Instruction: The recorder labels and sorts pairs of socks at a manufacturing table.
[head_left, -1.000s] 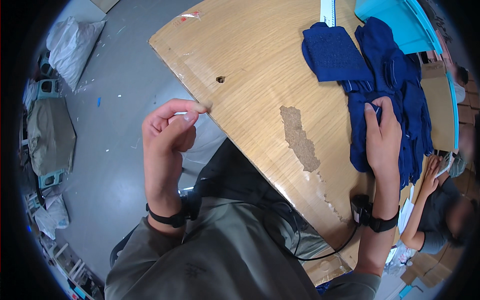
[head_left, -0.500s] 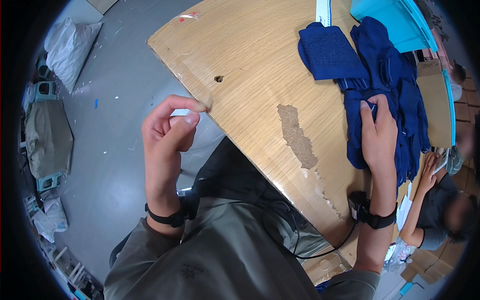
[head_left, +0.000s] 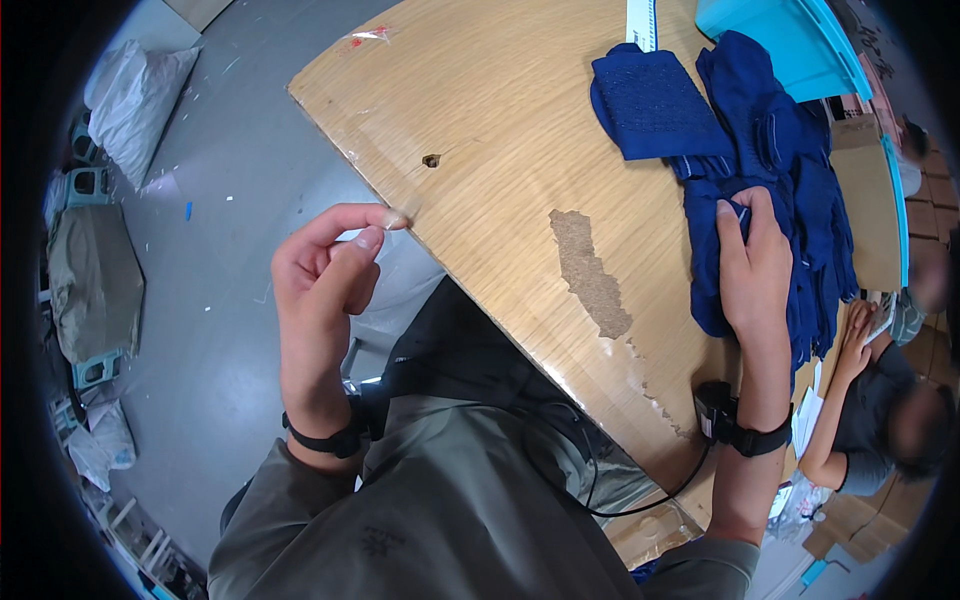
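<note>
My left hand [head_left: 325,270] is raised beside the table's near edge, thumb and forefinger pinched on what looks like a small pale scrap [head_left: 400,214]. My right hand [head_left: 755,265] lies on a pile of dark blue garments [head_left: 800,170] on the wooden table [head_left: 500,130]. Its fingertips press and pinch the cloth at a small pale spot. A folded dark blue piece [head_left: 655,100] lies just left of the pile. Both wrists wear black bands, and a cable runs from the right one.
The tabletop has a worn patch [head_left: 590,275] and a small hole [head_left: 431,160]. A turquoise bin [head_left: 770,30] stands behind the pile. Another person [head_left: 880,400] sits at the right. A white sack [head_left: 135,95] and a grey-green bag [head_left: 95,280] lie on the floor.
My left forefinger has stretched a little toward the table edge, still pinched against the thumb. My right hand has stayed on the blue cloth.
</note>
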